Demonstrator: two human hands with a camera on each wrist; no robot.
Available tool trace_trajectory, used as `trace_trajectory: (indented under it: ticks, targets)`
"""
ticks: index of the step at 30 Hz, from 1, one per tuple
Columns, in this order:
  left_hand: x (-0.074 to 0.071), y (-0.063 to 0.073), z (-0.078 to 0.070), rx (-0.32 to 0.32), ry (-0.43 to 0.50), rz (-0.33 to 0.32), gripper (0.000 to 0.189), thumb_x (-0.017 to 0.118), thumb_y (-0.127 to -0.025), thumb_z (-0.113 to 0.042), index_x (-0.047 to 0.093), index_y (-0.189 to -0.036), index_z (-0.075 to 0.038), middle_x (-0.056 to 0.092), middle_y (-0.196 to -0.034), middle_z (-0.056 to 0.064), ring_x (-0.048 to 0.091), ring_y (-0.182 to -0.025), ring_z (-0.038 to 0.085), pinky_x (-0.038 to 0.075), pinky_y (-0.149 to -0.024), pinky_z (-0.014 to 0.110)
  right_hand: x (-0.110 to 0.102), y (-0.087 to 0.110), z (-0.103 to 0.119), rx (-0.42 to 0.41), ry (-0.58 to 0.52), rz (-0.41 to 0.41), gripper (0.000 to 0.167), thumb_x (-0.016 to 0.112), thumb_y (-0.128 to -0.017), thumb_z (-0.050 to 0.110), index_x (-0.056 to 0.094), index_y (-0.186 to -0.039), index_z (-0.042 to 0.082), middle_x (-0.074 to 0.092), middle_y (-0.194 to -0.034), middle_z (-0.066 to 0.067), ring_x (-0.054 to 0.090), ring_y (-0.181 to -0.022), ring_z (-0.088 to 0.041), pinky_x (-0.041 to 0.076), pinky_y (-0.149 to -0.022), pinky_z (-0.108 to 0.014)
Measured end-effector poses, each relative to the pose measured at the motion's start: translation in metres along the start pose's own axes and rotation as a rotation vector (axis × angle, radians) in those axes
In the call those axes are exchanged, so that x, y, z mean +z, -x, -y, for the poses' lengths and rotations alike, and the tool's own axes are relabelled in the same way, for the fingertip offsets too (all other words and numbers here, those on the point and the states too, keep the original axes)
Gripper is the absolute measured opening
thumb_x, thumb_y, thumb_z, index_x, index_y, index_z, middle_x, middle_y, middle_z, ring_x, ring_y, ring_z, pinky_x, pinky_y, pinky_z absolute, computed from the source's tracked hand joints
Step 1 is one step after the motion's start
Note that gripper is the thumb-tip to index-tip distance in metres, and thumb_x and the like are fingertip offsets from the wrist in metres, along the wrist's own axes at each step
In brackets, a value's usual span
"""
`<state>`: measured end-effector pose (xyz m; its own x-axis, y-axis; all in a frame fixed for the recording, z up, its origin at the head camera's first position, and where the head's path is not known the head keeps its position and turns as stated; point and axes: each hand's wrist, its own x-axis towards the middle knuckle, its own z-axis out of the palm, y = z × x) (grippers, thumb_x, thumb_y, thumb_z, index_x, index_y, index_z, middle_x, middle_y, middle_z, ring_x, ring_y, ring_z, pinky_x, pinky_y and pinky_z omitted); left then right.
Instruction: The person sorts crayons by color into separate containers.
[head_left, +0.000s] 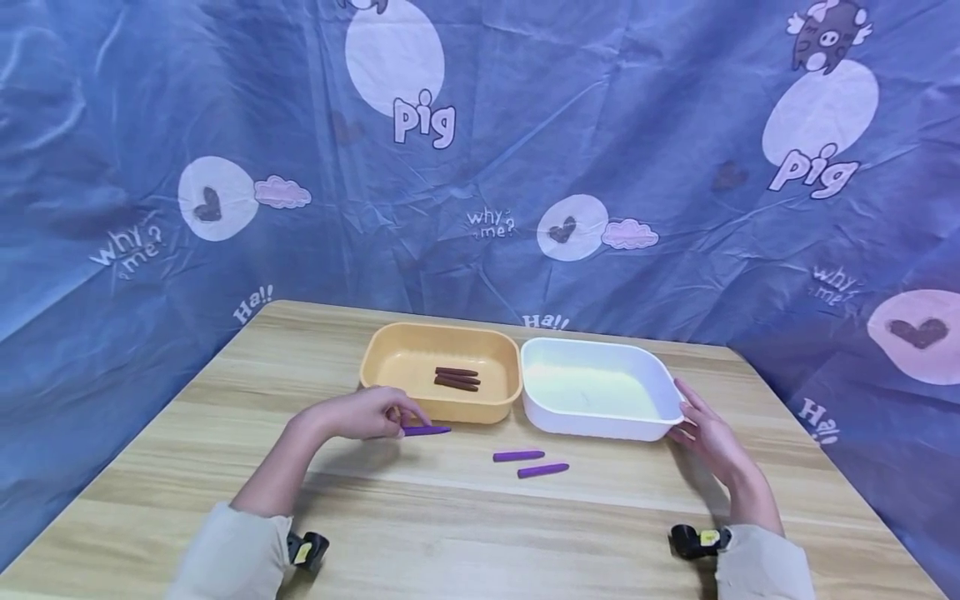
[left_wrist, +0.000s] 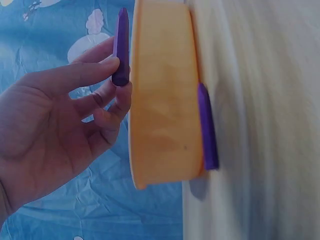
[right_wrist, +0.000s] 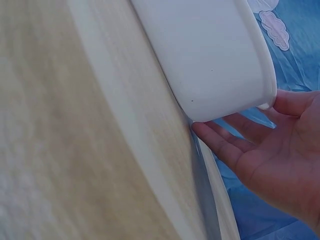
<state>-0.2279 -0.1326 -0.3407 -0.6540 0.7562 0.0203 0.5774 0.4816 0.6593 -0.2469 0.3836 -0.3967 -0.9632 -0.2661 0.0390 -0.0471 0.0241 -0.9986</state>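
Note:
In the left wrist view, my left hand [left_wrist: 65, 110] pinches a purple crayon [left_wrist: 121, 47] between thumb and fingers, level with the rim of a yellow-orange plastic box [left_wrist: 165, 100]. A second purple crayon [left_wrist: 208, 130] lies at the foot of that box. From the head view, one purple crayon [head_left: 429, 430] shows at the left fingertips in front of the box. Several brown crayons [head_left: 457, 378] lie inside it. My right hand [head_left: 711, 437] holds the near right corner of a white plastic box [head_left: 600, 423], thumb at the rim and fingertips at the base.
Two purple crayons [head_left: 519, 456] lie on the wooden table [head_left: 465, 533] in front of the boxes. The two boxes stand side by side. Blue printed cloth [head_left: 480, 167] hangs behind the table and along its sides.

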Motion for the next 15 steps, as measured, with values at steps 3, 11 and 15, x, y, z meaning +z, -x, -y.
trace_trajectory:
  ticks: [3, 11, 15]
  targets:
    - [-0.003, -0.009, -0.005, 0.003, -0.024, -0.003, 0.031, 0.058, -0.08, 0.005, 0.066, -0.109, -0.004, 0.057, -0.083, 0.002, 0.049, -0.072, 0.01, 0.044, -0.065, 0.026, -0.001, 0.0, 0.0, -0.002, -0.001, -0.003, 0.059, 0.027, -0.102, 0.024, -0.01, -0.145, 0.006, 0.034, -0.121, 0.014, 0.051, -0.1, 0.002, 0.043, -0.084, -0.018]
    - [-0.009, -0.034, -0.017, -0.003, -0.105, -0.007, 0.037, 0.055, -0.077, 0.008, 0.068, -0.108, -0.01, 0.057, -0.082, -0.002, 0.05, -0.073, 0.01, 0.044, -0.063, 0.024, -0.001, 0.0, 0.002, -0.007, -0.023, 0.002, 0.058, 0.026, -0.102, 0.023, -0.01, -0.145, 0.006, 0.036, -0.119, 0.014, 0.052, -0.099, 0.001, 0.043, -0.084, -0.019]
    - [-0.011, -0.046, -0.023, -0.014, -0.109, -0.004, 0.039, 0.053, -0.078, 0.008, 0.067, -0.109, -0.01, 0.061, -0.094, 0.0, 0.053, -0.079, 0.012, 0.045, -0.068, 0.025, 0.0, 0.001, 0.001, 0.003, -0.018, -0.003, 0.059, 0.027, -0.102, 0.024, -0.009, -0.145, 0.007, 0.035, -0.119, 0.014, 0.051, -0.099, 0.001, 0.043, -0.084, -0.018]
